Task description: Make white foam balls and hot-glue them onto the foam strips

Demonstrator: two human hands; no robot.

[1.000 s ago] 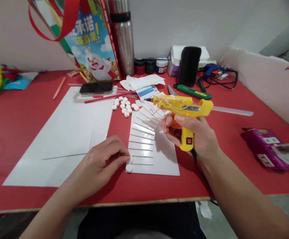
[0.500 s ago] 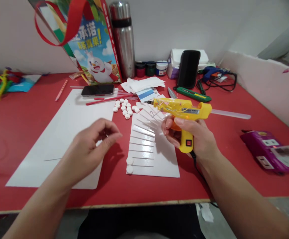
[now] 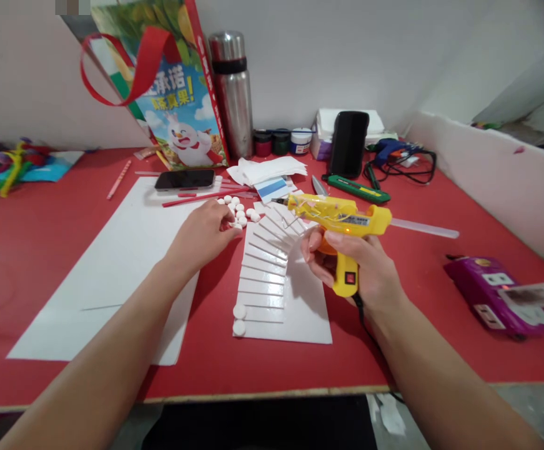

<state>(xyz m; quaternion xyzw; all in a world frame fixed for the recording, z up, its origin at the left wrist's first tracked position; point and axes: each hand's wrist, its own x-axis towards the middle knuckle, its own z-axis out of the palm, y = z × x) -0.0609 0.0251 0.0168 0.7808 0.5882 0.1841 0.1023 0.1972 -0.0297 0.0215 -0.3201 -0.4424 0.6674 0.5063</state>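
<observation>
My left hand point(image 3: 206, 232) reaches to the near side of a small pile of white balls point(image 3: 240, 208). Its thumb and fingers are brought together around one white ball point(image 3: 237, 226), which they partly hide. In my right hand point(image 3: 363, 256) is a yellow hot glue gun point(image 3: 328, 211), gripped by the handle, its nozzle pointing left and a clear glue stick point(image 3: 424, 228) sticking out behind. Under the gun lies a white board point(image 3: 306, 315) with a fan of thin raised strips. Two white round pieces point(image 3: 239, 319) sit at the near left ends of the strips.
A large white sheet point(image 3: 107, 250) lies left on the red table point(image 3: 215, 369). Behind stand a printed bag point(image 3: 182, 112), a steel flask point(image 3: 234, 94) and paint jars point(image 3: 281, 142). A phone point(image 3: 185, 180), a green cutter point(image 3: 356, 189) and a purple power strip point(image 3: 501, 300) lie around.
My left hand has moved forward and right from above the white sheet to the pile of balls, closing on one. My right hand still holds the glue gun in nearly the same place.
</observation>
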